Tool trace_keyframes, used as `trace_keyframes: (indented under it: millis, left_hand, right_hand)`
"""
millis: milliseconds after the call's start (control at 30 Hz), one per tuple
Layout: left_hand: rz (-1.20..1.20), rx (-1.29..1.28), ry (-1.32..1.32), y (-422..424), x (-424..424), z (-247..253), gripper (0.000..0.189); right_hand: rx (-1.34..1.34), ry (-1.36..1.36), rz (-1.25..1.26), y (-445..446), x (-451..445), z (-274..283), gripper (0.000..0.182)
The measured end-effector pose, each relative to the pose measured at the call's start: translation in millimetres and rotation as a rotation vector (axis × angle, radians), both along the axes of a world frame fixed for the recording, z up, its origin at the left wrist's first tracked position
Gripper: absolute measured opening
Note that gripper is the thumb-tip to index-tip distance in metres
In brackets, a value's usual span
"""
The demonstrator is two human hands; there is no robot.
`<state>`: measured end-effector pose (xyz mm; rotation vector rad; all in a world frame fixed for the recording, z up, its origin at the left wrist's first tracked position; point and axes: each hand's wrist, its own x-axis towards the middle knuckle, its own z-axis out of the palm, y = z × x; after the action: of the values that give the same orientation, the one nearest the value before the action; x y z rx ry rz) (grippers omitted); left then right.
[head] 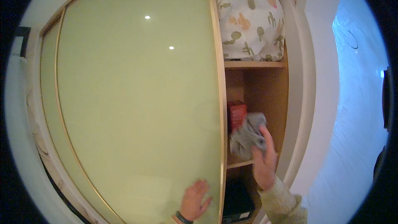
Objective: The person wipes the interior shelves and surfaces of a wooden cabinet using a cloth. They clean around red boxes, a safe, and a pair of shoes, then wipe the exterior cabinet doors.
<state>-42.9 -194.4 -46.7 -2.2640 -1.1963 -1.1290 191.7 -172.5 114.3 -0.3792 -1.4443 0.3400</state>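
At the middle shelf of a wardrobe, my right hand [265, 165] has its thumb and fingers on a crumpled grey cloth [248, 133], which looks pinched between them. The cloth is slightly blurred, and whether it rests on the shelf board [239, 164] I cannot tell. Just behind its upper left side is a red box [238, 115], partly covered by it. My left hand [195, 200], with a dark band at the wrist, holds nothing. Its thumb is spread from the fingers, against or just before the pale green sliding door [140, 99].
A white bag or bedding with a cactus print [248, 21] fills the upper compartment. Below the middle shelf sits a black box [238, 200] with a small label. The door's metal edge [221, 99] bounds the opening on the left, a pale frame [306, 84] on the right.
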Motion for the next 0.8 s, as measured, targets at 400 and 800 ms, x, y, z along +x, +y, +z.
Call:
trace_keyframes:
  millis: [400,800]
  left_hand:
    - [0.565,0.281,0.033,70.9,-47.7,42.7,0.074]
    - [0.528,0.272,0.015,72.9,-49.4,38.7,0.072]
  right_hand:
    - [0.798,-0.514,-1.141,99.1,-82.7,209.5,0.058]
    - [1.061,-0.721,-0.752,84.3,-195.4,167.9,0.039]
